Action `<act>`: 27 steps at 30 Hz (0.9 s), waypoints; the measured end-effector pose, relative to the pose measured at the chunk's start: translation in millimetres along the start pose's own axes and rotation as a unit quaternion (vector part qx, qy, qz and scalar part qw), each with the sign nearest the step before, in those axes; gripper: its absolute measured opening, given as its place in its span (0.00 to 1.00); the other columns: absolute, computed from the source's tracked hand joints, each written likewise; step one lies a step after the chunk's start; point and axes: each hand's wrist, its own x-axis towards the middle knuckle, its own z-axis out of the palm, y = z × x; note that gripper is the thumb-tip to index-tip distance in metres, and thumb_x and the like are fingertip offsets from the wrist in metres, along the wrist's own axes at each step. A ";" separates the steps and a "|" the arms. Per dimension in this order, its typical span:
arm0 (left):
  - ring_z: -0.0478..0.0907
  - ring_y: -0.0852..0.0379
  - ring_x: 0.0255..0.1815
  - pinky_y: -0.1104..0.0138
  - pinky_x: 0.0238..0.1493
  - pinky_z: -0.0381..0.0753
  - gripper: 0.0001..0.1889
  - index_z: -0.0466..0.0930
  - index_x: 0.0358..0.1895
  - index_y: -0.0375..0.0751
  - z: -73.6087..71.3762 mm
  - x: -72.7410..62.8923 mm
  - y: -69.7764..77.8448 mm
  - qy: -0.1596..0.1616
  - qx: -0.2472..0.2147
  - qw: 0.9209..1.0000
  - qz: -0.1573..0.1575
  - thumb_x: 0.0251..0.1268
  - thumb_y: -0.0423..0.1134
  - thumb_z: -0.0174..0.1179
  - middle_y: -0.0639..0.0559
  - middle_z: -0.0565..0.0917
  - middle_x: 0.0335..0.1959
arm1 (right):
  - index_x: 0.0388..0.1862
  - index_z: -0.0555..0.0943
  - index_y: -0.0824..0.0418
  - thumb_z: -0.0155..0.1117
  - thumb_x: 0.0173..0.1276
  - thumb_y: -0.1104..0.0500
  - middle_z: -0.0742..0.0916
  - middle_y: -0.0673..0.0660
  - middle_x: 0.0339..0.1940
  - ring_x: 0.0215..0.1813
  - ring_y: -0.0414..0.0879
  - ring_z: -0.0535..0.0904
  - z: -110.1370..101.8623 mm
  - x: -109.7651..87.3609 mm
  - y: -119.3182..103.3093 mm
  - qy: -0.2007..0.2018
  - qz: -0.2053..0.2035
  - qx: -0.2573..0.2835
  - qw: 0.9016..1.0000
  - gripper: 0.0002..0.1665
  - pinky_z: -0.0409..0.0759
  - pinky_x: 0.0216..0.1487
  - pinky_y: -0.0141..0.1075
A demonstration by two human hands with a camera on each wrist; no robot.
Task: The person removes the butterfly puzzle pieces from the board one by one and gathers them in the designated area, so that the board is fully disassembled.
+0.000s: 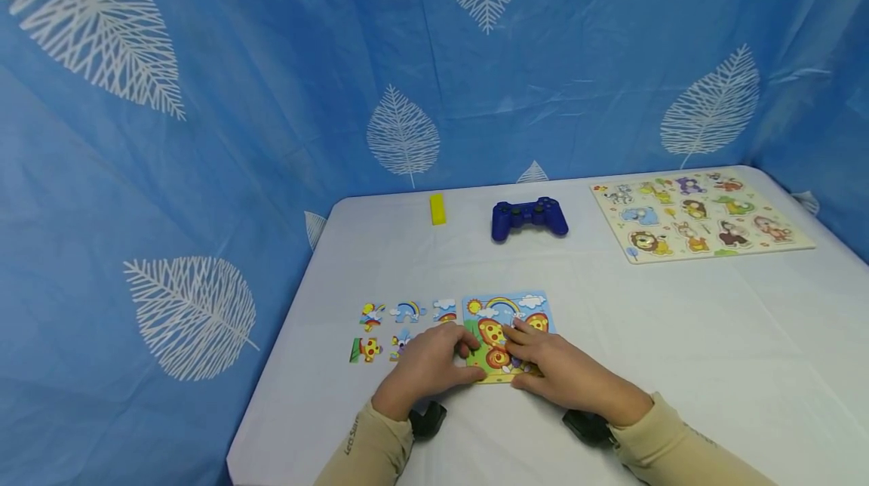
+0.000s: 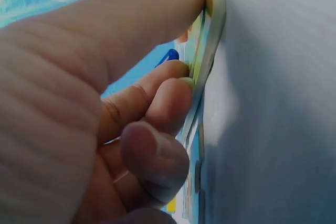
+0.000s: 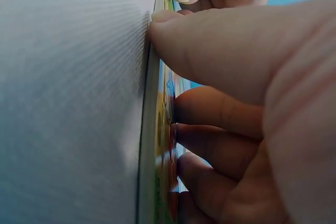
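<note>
On the tabletop (image 1: 645,320) before you lies the butterfly puzzle board (image 1: 492,329). At its left side, your left hand (image 1: 434,361) rests loosely bent fingers and thumb on it; at its right, your right hand (image 1: 566,373) lays relaxed fingers across it. Left of the board sit loose puzzle pieces (image 1: 406,312), their number hard to tell behind your hand; beyond it lies a blue game controller (image 1: 528,212).

A white-topped table (image 1: 652,312) carries a butterfly puzzle (image 1: 490,336), loose pieces (image 1: 407,312), a yellow block (image 1: 437,209), blue gamepad (image 1: 529,214) and animal board (image 1: 702,218).
</note>
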 end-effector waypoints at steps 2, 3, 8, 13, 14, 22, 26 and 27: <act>0.71 0.68 0.30 0.71 0.33 0.73 0.19 0.85 0.44 0.57 0.3 -0.5 -0.2 0.002 0.000 1.000 0.000 0.53 0.57 0.78 0.67 0.77 0.32 | 0.69 0.77 0.68 0.70 0.71 0.51 0.73 0.65 0.76 0.79 0.67 0.63 -0.4 0.1 0.1 -0.002 0.000 -0.001 1.000 0.34 0.70 0.69 0.61; 0.71 0.68 0.30 0.71 0.33 0.73 0.19 0.85 0.44 0.57 0.3 -0.8 -0.2 0.002 0.001 1.000 0.000 0.53 0.57 0.78 0.67 0.77 0.33 | 0.70 0.77 0.68 0.70 0.72 0.51 0.73 0.65 0.77 0.79 0.67 0.63 -0.7 0.1 0.1 -0.004 0.000 -0.001 1.000 0.34 0.70 0.69 0.62; 0.71 0.68 0.30 0.70 0.33 0.73 0.19 0.84 0.44 0.57 -0.3 -2.3 0.6 -0.001 -0.004 1.000 -0.002 0.53 0.57 0.78 0.67 0.76 0.33 | 0.70 0.76 0.68 0.70 0.72 0.51 0.72 0.65 0.77 0.79 0.67 0.62 -1.7 0.2 0.1 -0.012 0.001 -0.002 1.000 0.34 0.70 0.69 0.62; 0.71 0.67 0.30 0.70 0.33 0.72 0.17 0.84 0.44 0.56 0.3 -0.7 1.5 -0.001 -0.009 1.000 -0.007 0.55 0.56 0.77 0.66 0.76 0.33 | 0.71 0.75 0.68 0.69 0.72 0.51 0.72 0.65 0.78 0.79 0.67 0.62 -2.6 -0.5 -0.6 -0.013 0.002 -0.005 1.000 0.34 0.69 0.70 0.62; 0.71 0.67 0.30 0.70 0.33 0.73 0.18 0.84 0.44 0.56 0.3 -0.5 1.7 0.000 -0.009 1.000 -0.007 0.55 0.56 0.77 0.66 0.77 0.33 | 0.71 0.75 0.68 0.69 0.73 0.52 0.72 0.65 0.78 0.80 0.67 0.61 -2.8 -0.7 -0.8 -0.013 0.003 -0.005 1.000 0.34 0.69 0.70 0.62; 0.72 0.68 0.32 0.71 0.36 0.74 0.20 0.82 0.46 0.56 0.3 -2.5 3.1 0.002 -0.014 1.000 0.000 0.54 0.56 0.78 0.66 0.77 0.36 | 0.71 0.75 0.68 0.68 0.73 0.51 0.71 0.65 0.78 0.80 0.67 0.61 -3.6 -1.0 -2.2 -0.015 0.006 -0.005 1.000 0.34 0.69 0.70 0.63; 0.73 0.69 0.36 0.70 0.40 0.76 0.20 0.82 0.47 0.56 0.9 -2.3 3.1 0.005 -0.010 1.000 0.005 0.55 0.56 0.77 0.65 0.77 0.39 | 0.71 0.75 0.68 0.68 0.73 0.51 0.72 0.65 0.78 0.80 0.67 0.62 -3.3 -1.1 -1.9 -0.014 0.004 -0.006 1.000 0.34 0.69 0.70 0.62; 0.74 0.69 0.37 0.69 0.40 0.76 0.20 0.82 0.47 0.56 1.2 -2.3 2.9 0.006 -0.008 1.000 0.009 0.55 0.56 0.77 0.65 0.77 0.40 | 0.71 0.75 0.68 0.68 0.73 0.51 0.72 0.65 0.78 0.80 0.67 0.62 -3.2 -1.1 -1.8 -0.014 0.003 -0.005 1.000 0.34 0.69 0.70 0.62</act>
